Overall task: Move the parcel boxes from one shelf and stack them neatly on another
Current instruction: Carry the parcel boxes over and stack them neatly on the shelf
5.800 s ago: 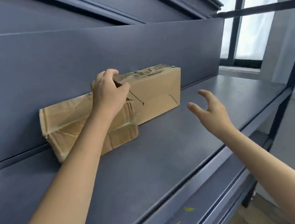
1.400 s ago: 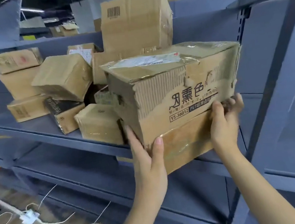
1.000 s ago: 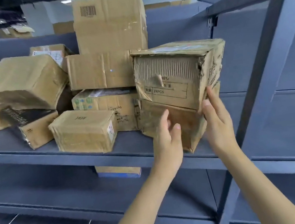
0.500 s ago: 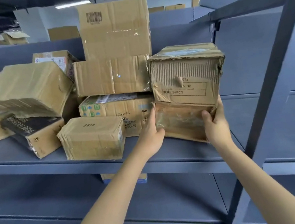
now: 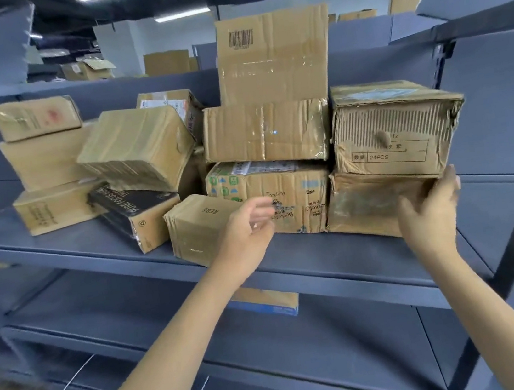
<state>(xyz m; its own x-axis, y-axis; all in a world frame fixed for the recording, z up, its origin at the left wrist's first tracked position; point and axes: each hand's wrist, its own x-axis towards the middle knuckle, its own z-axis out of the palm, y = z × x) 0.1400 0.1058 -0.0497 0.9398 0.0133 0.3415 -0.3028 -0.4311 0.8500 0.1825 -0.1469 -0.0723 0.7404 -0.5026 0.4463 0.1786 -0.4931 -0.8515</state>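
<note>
The parcel boxes are seen to be made of brown cardboard, creased and partly covered in glossy tape, the torn box being stripped to rough corrugated ribbing, while the shelf is finished in smooth, matt grey-blue painted metal.

left hand raised, right hand raised
</note>
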